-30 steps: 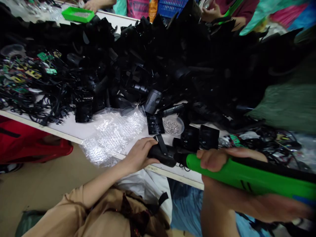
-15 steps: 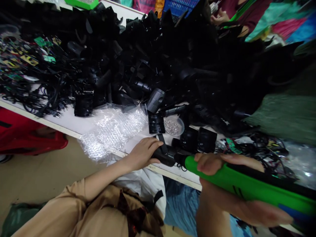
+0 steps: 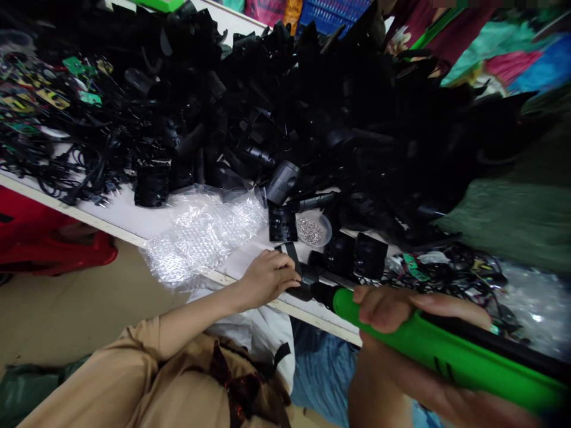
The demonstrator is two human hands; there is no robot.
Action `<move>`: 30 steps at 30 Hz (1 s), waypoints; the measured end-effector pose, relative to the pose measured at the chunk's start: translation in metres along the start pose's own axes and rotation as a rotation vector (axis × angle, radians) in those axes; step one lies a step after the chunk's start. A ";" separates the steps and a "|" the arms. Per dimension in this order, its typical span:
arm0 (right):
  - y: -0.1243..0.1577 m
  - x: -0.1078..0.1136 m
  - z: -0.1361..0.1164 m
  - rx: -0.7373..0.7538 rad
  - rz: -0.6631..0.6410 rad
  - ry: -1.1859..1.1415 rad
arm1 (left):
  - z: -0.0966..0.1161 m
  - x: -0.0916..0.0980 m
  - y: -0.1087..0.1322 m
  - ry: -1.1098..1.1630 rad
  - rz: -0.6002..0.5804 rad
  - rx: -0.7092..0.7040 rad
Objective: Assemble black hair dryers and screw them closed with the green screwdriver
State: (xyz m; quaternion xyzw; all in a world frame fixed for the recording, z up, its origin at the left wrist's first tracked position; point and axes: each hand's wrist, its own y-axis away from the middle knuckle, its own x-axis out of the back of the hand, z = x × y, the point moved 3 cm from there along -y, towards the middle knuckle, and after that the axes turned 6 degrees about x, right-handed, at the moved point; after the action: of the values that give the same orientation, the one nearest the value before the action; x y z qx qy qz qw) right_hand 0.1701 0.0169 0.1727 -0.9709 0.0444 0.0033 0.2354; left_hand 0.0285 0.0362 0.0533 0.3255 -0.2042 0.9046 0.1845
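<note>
My right hand (image 3: 392, 327) is wrapped round a green electric screwdriver (image 3: 419, 345), whose black nose points left. Its tip meets a black plastic housing part (image 3: 303, 288) at the table's front edge; the exact contact is too dark to make out. My left hand (image 3: 270, 276) is closed on that part from the left, fingertips and thumb pressed together at its near end. Just beyond it stands a clear round bowl of small silver screws (image 3: 311, 230). A black curved shell (image 3: 282, 223) lies left of the bowl.
Heaps of black plastic parts (image 3: 250, 107) fill the back of the white table (image 3: 120, 208). Bubble wrap (image 3: 205, 232) lies left of my hands. Cords and circuit boards (image 3: 84, 137) lie farther left, with more wiring (image 3: 446, 267) at right. A co-worker's sleeve (image 3: 473, 24) shows across the table.
My left fingers have drawn closer together and curled over the housing part. The screwdriver has shifted slightly, its rear end lower, with its nose nearer my left fingertips.
</note>
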 end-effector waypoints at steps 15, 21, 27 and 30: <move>0.004 0.004 0.013 0.126 -0.012 -0.088 | -0.021 -0.006 0.011 -0.004 -0.018 0.078; 0.002 0.000 0.014 0.089 -0.014 -0.084 | -0.021 -0.008 0.013 0.049 -0.029 0.079; 0.002 0.002 0.017 0.064 -0.010 -0.066 | -0.021 -0.008 0.014 0.095 -0.042 0.091; 0.003 0.005 0.019 0.038 -0.009 -0.055 | -0.021 -0.010 0.014 0.089 -0.043 0.094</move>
State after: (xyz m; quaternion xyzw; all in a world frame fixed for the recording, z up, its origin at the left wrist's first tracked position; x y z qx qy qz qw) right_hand 0.1746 0.0222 0.1539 -0.9660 0.0334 0.0282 0.2548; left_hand 0.0179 0.0324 0.0285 0.2973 -0.1460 0.9227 0.1972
